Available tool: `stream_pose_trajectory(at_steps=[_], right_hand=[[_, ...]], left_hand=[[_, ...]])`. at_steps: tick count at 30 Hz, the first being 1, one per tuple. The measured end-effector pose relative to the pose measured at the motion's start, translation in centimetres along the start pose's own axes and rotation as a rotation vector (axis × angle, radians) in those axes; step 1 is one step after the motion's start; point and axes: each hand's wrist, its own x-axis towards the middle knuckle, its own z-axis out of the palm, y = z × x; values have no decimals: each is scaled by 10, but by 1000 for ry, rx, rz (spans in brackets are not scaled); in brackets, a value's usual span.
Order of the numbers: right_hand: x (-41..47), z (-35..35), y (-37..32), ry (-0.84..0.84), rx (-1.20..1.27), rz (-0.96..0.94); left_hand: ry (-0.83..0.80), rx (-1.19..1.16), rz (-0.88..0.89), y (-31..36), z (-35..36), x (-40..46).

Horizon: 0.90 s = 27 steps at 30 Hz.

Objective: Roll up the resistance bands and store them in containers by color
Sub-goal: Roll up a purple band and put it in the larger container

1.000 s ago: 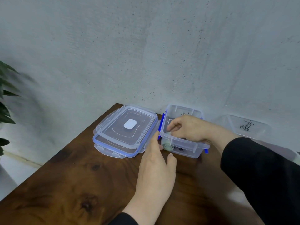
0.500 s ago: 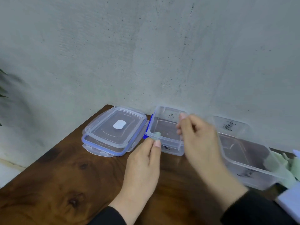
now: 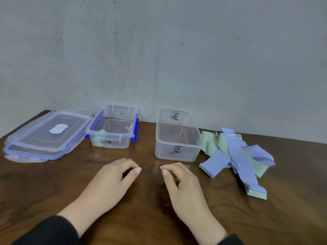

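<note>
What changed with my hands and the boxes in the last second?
The right hand came out of the blue-clipped container, leaving a rolled green band inside. The left hand let go of that container's rim. Both now rest on the table, holding nothing. The stacked lids stayed put.
</note>
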Motion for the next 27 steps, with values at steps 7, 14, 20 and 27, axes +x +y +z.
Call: stream_pose_trajectory(at_steps=[7, 14, 20, 27], right_hand=[[-1, -50, 59, 184, -216, 111], [-4, -58, 68, 78, -367, 195], [-8, -105, 75, 316, -338, 306], [-24, -135, 102, 113, -332, 535]], left_hand=[[-51, 18, 78, 41, 46, -8], [-55, -5, 87, 39, 48, -13], [-50, 3, 81, 35, 46, -11], [-61, 32, 109, 34, 46, -9]])
